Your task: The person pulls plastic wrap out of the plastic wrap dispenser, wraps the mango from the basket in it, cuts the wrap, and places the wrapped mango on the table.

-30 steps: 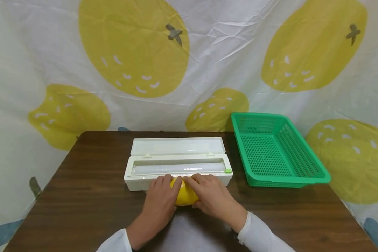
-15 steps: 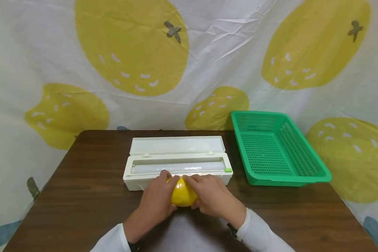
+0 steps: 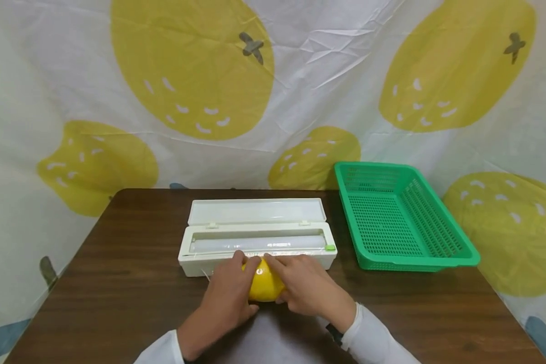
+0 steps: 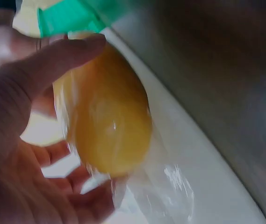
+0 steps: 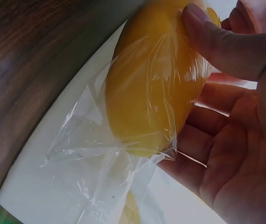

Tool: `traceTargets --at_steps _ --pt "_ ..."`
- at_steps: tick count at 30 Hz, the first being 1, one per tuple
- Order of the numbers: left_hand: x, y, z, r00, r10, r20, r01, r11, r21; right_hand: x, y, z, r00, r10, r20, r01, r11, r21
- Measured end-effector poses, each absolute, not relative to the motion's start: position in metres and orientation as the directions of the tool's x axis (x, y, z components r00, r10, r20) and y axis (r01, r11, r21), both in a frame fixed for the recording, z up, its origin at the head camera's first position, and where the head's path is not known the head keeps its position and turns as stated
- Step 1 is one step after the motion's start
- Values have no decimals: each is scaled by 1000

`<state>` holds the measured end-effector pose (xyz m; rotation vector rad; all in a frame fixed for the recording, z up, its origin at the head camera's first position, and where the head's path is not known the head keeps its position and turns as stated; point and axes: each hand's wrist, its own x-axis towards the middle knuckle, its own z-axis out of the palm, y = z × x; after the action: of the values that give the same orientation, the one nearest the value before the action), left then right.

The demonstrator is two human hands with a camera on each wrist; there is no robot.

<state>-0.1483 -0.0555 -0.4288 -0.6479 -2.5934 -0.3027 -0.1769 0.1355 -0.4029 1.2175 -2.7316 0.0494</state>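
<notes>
A smooth yellow oval fruit (image 3: 266,284), its kind not certain, sits between both hands just in front of a white cling film dispenser (image 3: 193,268). Clear cling film (image 5: 83,128) covers the fruit and trails off its ends. My left hand (image 3: 227,288) holds one side, thumb over the fruit and fingers behind it in the left wrist view. From the other side my right hand (image 3: 307,285) grips it, thumb pressing the film against the skin. In the dispenser's opening lies a film roll (image 3: 259,243). The hands hide part of the fruit in the head view.
The dispenser's lid (image 3: 257,211) is flipped back, and a small green slider (image 3: 329,247) shows at its right end. A green perforated basket (image 3: 387,222) stands at the right on the dark wooden table (image 3: 118,283). A lemon-print cloth (image 3: 200,151) hangs behind.
My left hand has shifted slightly left and its fingers have changed position on the fruit. The fruit sits a little closer to the body. The right hand keeps nearly the same place.
</notes>
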Motion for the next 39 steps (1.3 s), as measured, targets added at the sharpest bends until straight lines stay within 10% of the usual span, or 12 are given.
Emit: traceTargets --at_steps 14,39 --pt "-149 -56 -424 -738 415 533 485 875 -9 -169 139 -395 -683 -695 225 -719 694 -38" --pt "-151 -63 -420 -765 450 461 536 841 68 -166 120 -433 -499 -673 546 -561 731 389"
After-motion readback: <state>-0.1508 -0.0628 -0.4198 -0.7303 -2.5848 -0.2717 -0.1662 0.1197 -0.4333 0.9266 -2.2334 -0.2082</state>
